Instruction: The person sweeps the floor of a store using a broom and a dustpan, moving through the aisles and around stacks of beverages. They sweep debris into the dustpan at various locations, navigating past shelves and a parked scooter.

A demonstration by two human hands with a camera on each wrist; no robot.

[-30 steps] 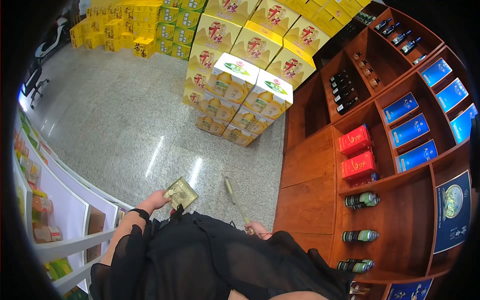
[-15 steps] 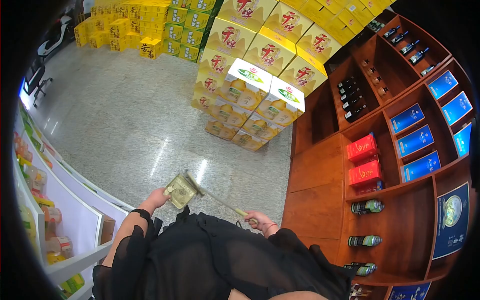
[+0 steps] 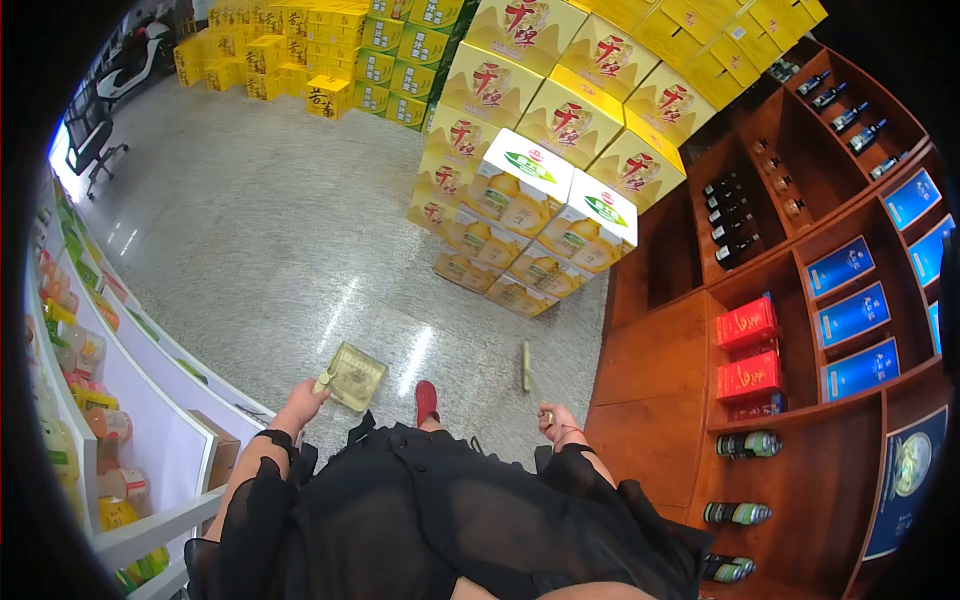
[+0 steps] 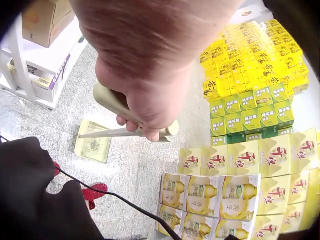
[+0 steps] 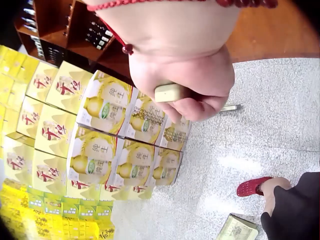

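Note:
My left hand (image 3: 303, 402) grips the top of a long-handled dustpan, its fingers curled round the pale handle (image 4: 112, 102). The pale yellow-green pan (image 3: 357, 376) is low over the speckled floor, in front and to the left of my body. On the other side, my right hand (image 3: 562, 424) holds a broom by its handle. The handle's blunt end (image 5: 170, 93) pokes out of the fist in the right wrist view. The broom's narrow head (image 3: 526, 366) is down at the floor, right of the pan and apart from it. Most of the broom is hidden behind the hand in the right wrist view.
A red shoe (image 3: 427, 402) stands between pan and broom. Ahead are stacked drink cartons (image 3: 515, 195). Wooden shelving (image 3: 650, 385) with bottles and boxes lines the right side. White shelves (image 3: 150, 395) with drinks curve along the left. A chair (image 3: 95, 150) is at the far left.
The broom head went left to the dustpan, then swung back out to the right. My right hand moved right with it. A red shoe has stepped into view, and the dustpan has shifted slightly left.

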